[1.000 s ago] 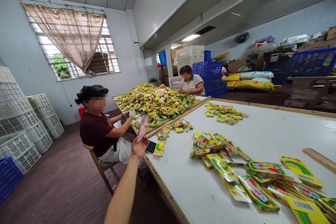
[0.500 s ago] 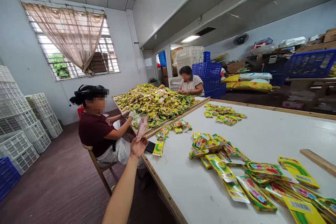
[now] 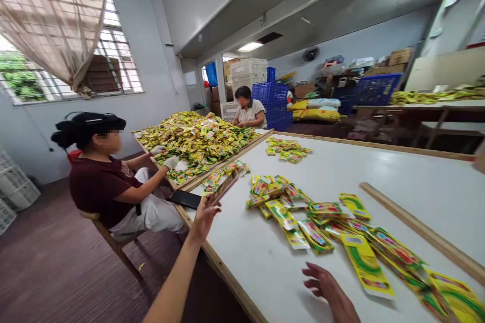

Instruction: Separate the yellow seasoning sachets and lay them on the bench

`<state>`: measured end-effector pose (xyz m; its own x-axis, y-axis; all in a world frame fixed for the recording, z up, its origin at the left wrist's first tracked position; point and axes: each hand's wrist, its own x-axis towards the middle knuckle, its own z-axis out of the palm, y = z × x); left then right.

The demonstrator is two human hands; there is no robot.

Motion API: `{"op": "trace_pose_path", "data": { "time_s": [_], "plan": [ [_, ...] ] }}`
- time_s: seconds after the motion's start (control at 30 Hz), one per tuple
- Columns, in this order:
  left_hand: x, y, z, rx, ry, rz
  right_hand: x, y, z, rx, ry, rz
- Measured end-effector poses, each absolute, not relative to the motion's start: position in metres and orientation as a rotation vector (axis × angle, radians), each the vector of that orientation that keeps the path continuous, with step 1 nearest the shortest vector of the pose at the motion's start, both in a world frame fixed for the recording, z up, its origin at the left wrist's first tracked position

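Over the left side of a white-topped bench edged with wooden strips (image 3: 261,272), the person's left hand (image 3: 206,214) holds up a thin, pink-edged rectangular slab that looks like a phone (image 3: 224,187), tilted, its fingers grasping the lower end. Just left of that hand, a flat black rectangular object (image 3: 185,199) lies at the bench's wooden edge. Behind the phone, and partly hidden by it, is a small group of yellow-and-green printed card packets (image 3: 242,167). At the lower right of the view, the person's right hand (image 3: 328,290) reaches in with its fingers loosely curled, spread a little and released; whether it touches the white surface I cannot tell. Near it runs a long, loose heap of flat yellow, green and red printed card packets (image 3: 280,213), many overlapping, some with pale end flaps showing. Right of this heap, a long bare wooden batten (image 3: 413,224) lies slantwise on the bench, and a smaller scatter of similar yellow packets (image 3: 288,150) lies farther back. Beyond a wooden divider at the far left, a large mound of yellow-green packets (image 3: 204,133) is piled high. Beside the mound sits a co-worker in a dark red top (image 3: 98,186), white-gloved hands (image 3: 172,162) at its edge; another person in a striped top (image 3: 255,113) is behind it, next to stacked blue plastic crates (image 3: 270,96).
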<state>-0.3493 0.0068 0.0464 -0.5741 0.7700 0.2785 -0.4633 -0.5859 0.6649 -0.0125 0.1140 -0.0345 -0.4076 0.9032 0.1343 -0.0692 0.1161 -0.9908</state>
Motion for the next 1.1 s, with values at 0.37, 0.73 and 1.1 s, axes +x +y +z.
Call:
{"op": "trace_pose_path", "data": {
  "time_s": [0.37, 0.73, 1.1],
  "plan": [
    [-0.170, 0.031, 0.049, 0.943, 0.694, 1.778, 0.002, 0.114, 0.099, -0.264, -1.422, 1.800],
    [-0.126, 0.036, 0.029, 0.810, 0.460, 1.436, 0.059, 0.124, 0.080, -0.468, -1.315, 1.734],
    [-0.105, 0.056, 0.027, 0.576, 0.929, 1.378, 0.057, 0.122, 0.069, -0.455, -1.248, 1.704]
  ]
}}
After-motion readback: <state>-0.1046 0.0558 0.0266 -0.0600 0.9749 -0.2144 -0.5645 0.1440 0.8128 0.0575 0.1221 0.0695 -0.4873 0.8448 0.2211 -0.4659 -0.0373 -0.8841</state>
